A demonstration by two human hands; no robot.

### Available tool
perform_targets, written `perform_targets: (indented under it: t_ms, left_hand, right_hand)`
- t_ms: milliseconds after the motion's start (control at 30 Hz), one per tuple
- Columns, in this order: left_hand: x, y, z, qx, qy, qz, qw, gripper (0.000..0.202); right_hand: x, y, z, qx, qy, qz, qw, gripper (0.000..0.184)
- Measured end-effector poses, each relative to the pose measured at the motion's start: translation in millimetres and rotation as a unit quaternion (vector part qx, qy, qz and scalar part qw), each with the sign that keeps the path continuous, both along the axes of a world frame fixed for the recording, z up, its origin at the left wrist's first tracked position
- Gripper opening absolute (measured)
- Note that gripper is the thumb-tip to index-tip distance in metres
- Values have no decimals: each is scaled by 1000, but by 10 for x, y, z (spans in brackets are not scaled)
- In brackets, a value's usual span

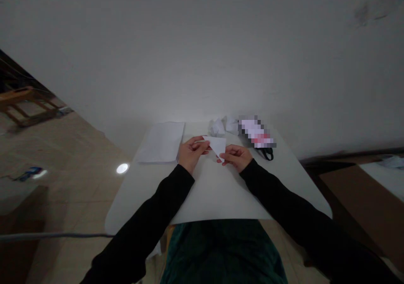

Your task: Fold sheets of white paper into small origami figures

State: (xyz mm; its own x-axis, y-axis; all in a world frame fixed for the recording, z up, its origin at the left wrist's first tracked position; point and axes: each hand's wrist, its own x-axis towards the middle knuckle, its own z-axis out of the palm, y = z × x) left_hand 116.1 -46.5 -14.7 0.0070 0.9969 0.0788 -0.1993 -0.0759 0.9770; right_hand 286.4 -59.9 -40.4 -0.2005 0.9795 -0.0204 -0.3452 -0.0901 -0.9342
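A small piece of white paper (218,144), folded into a triangle, is held above the table between my two hands. My left hand (192,151) pinches its left corner between thumb and fingers. The lower right corner is gripped by my right hand (236,157), thumb on top and fingers underneath. The fingers hide both of these corners in part. Behind the folded paper lie crumpled white papers (217,127). To the left of my left hand rests a stack of white sheets (162,143).
The white table (214,195) stands against a grey wall (202,57). At its back right lies a blurred-out flat item (256,132) with a black strap (268,152). A brown cardboard box (362,200) is on the right, and a wooden stool (27,103) stands far left.
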Motion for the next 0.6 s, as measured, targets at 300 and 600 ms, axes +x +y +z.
perform_targets:
  t_ms: [300, 600]
  left_hand:
    - [95, -69, -35, 53, 63, -41, 996, 27]
    - [142, -106, -99, 53, 71, -145, 985, 29]
  right_hand:
    - [-18, 5, 10, 12, -12, -71, 997, 31]
    - [58, 56, -89, 94, -73, -125, 985, 29]
